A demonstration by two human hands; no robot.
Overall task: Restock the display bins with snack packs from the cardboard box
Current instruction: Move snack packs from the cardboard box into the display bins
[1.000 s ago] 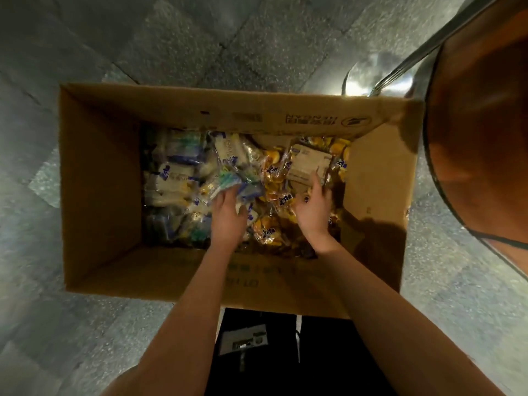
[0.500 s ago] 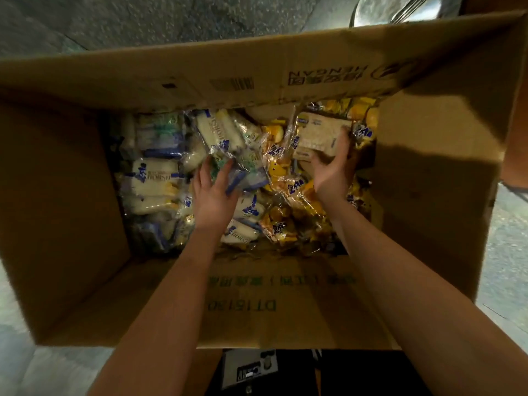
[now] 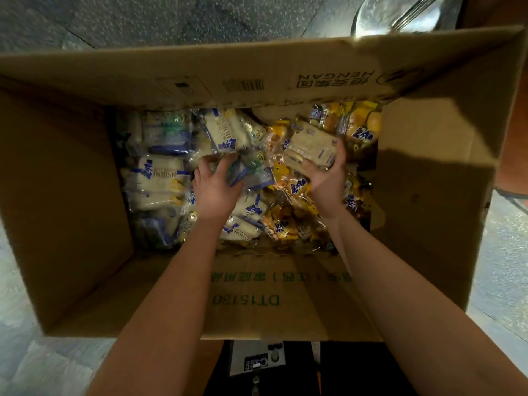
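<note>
An open cardboard box [image 3: 65,212] stands on the floor, its bottom covered with snack packs. White and blue packs [image 3: 155,174] lie on the left, yellow packs [image 3: 361,124] on the right. My left hand [image 3: 215,190] is down in the middle, its fingers curled round a white and blue pack [image 3: 223,132]. My right hand [image 3: 327,178] grips a pale beige pack [image 3: 311,147] over the yellow ones, thumb on its right end.
Grey speckled stone floor [image 3: 171,18] surrounds the box. A shiny metal base with rods [image 3: 397,12] stands beyond the far right corner. The box walls rise high on all sides round my forearms.
My head has moved closer to the box. Both hands reached farther in and closed on packs: the left on a white and blue one, the right on the beige one.
</note>
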